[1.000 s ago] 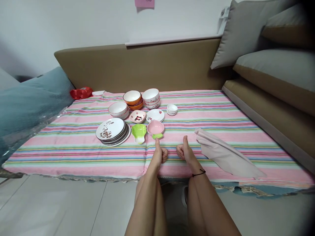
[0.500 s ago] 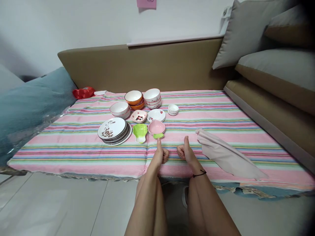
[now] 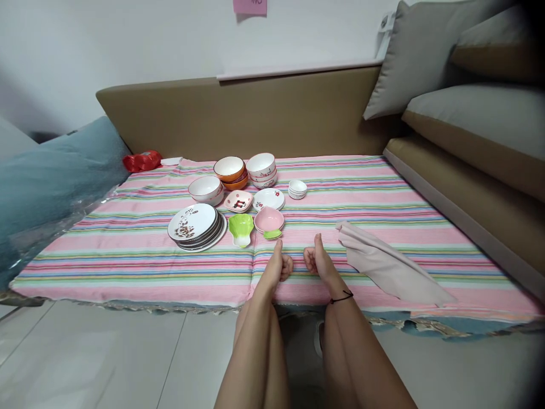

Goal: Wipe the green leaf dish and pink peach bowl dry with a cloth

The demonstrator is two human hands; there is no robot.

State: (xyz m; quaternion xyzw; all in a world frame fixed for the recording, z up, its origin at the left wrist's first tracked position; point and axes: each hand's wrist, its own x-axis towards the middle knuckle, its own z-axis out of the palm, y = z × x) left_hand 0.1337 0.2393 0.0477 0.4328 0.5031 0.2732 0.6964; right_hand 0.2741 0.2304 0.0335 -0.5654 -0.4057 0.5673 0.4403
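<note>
My left hand (image 3: 279,266) is curled with its thumb raised and nothing in it, just in front of a pink bowl with a green leaf (image 3: 269,220). Also fisted with the thumb up, my right hand (image 3: 317,260) is bare of any object and nearest to a beige cloth (image 3: 387,264). Left of the pink bowl are a green shell-like dish (image 3: 240,228) and a stack of flower-patterned plates (image 3: 192,222). Behind them stand a pink-spotted square dish (image 3: 238,200), flowered plates (image 3: 269,199), orange bowls (image 3: 230,170), white bowls (image 3: 261,167), another white bowl (image 3: 205,188) and small white dishes (image 3: 297,188).
A striped cloth (image 3: 128,250) covers the seat under the dishes. Brown backrest (image 3: 238,119) closes off the back, with cushions (image 3: 481,125) at right. A blue cushion (image 3: 63,170) and a red bundle (image 3: 142,161) lie at left.
The whole view has shifted slightly. My left thumb has drawn a little away from the pink bowl's leaf. Both hands keep their thumbs-up shape, and the dishes stay in place.
</note>
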